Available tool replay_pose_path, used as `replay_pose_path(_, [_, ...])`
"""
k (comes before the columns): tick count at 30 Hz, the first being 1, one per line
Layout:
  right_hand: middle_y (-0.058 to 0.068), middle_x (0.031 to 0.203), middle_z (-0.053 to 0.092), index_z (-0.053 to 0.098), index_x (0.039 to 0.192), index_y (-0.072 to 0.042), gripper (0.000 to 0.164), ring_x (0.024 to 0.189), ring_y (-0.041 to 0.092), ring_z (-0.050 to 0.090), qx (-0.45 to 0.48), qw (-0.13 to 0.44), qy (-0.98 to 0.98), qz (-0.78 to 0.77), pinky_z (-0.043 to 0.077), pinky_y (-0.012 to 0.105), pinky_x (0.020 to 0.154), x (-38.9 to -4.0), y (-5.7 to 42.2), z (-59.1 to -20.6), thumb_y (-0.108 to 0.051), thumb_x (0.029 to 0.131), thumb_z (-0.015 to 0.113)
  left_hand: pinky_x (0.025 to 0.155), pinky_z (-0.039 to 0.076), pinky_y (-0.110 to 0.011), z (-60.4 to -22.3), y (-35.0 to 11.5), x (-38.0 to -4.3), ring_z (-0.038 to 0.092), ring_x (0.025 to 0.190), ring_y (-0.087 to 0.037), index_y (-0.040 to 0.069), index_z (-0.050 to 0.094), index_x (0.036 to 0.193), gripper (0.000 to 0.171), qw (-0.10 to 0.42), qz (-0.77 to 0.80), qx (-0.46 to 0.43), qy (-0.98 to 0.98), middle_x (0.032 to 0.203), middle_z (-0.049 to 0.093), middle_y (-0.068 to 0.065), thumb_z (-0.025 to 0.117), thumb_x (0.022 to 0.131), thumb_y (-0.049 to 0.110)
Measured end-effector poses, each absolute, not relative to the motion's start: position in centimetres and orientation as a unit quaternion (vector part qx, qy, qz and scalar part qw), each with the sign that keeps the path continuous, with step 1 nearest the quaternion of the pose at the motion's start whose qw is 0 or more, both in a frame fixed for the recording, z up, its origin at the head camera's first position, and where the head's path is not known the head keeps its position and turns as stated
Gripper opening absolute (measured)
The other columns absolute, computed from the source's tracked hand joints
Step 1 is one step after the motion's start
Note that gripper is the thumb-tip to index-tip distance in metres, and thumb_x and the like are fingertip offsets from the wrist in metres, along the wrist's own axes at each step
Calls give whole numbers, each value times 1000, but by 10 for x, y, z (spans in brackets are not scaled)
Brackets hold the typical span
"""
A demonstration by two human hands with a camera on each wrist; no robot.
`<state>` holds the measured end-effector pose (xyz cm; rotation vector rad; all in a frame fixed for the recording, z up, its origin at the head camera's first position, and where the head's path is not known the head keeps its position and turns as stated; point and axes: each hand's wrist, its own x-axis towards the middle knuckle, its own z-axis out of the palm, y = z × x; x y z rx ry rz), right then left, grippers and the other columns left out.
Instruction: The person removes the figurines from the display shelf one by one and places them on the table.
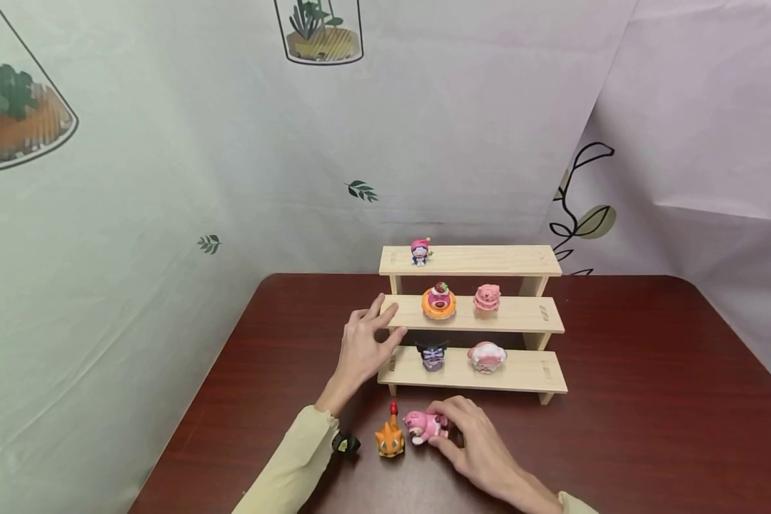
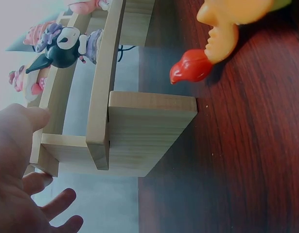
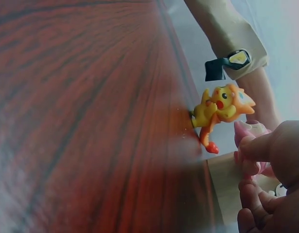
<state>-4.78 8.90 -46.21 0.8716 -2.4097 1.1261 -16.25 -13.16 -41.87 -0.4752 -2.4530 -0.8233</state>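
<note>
My right hand (image 1: 482, 446) pinches a pink figurine (image 1: 416, 425) between thumb and fingers, low over the table in front of the shelf. In the right wrist view, the fingers partly cover this pink figurine (image 3: 242, 130). Just left of it, an orange figurine (image 1: 390, 441) with a red-tipped tail stands on the table. My left hand (image 1: 362, 346), fingers spread, touches the left end of the three-tier wooden shelf (image 1: 520, 314) at its middle tier. The left wrist view shows the thumb (image 2: 37, 119) against that tier's edge.
The top tier bears a pink-hatted blue figurine (image 1: 419, 252). On the middle tier are an orange ring-shaped figurine (image 1: 446, 311) and a pink one (image 1: 487, 300). A black-eared purple figurine (image 1: 433, 358) and a white-pink one (image 1: 487, 357) sit below. A patterned cloth (image 1: 475, 128) hangs behind.
</note>
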Motion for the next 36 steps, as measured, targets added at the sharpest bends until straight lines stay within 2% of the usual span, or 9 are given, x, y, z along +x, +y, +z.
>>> replay_pose_path(6, [-14, 103, 61, 69, 109, -21, 40, 91, 8, 55, 306, 165, -849, 398, 47, 35, 77, -47, 87, -464, -10, 74, 85, 90, 43, -62, -419, -132, -164, 57, 107, -45, 9, 69, 130, 48, 253, -300, -177, -903, 142, 54, -18, 76, 88, 32])
replay_pose_path(36, [-12, 100, 62, 70, 106, -16, 37, 91, 8, 55, 311, 156, -859, 375, 47, 36, 77, -46, 84, -474, -12, 74, 86, 90, 42, -63, -420, -132, -162, 56, 109, -45, 10, 69, 130, 48, 244, -303, -165, -907, 144, 53, -16, 76, 88, 33])
